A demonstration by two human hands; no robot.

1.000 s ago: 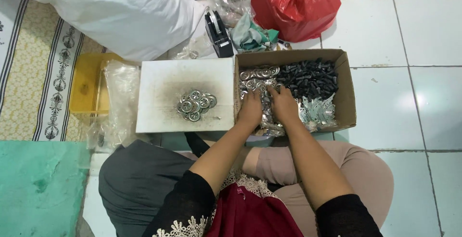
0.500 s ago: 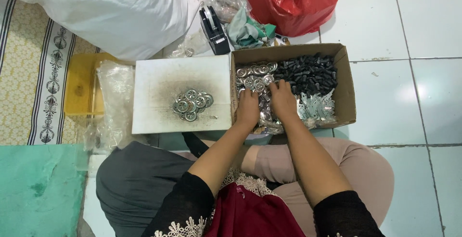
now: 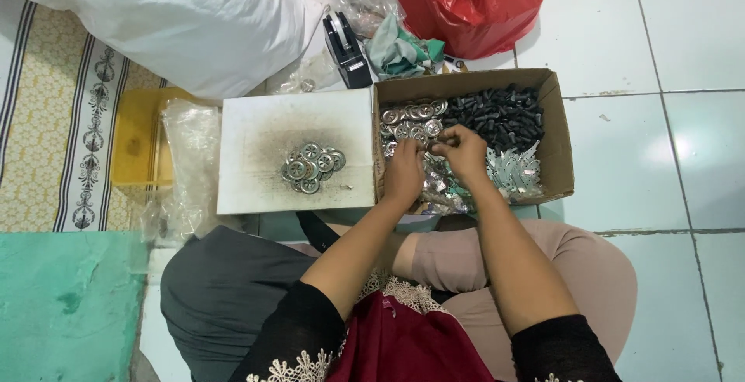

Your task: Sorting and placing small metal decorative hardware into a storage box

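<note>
We take the cardboard box (image 3: 556, 130) as our landmark; its long axis runs left to right across the view, open side up. Both hands work inside it, near its front-left part. Our left hand (image 3: 403, 174) is curled narrow, fingers bent down over the silver discs (image 3: 410, 120); we cannot tell whether it grips one. Our right hand (image 3: 463, 153) is also curled narrow, fingertips pinched toward the left hand on a small silver piece, too small to tell apart from the heap.

The discs are round, flat, shiny metal with a spoked centre. They fill the box's left part and lie flat, faces up, so we see no long axis. Black pegs (image 3: 497, 115) fill the box's rear-right part, heaped with no common direction. Thin silver strips (image 3: 516, 172) lie in its front-right corner.

Just left of the box, touching it, lies a white board (image 3: 256, 126), smudged grey, bearing a small pile (image 3: 312, 167) of the same discs. Behind the box sit a red bag (image 3: 473, 1) and a black tape dispenser (image 3: 347, 50).
</note>
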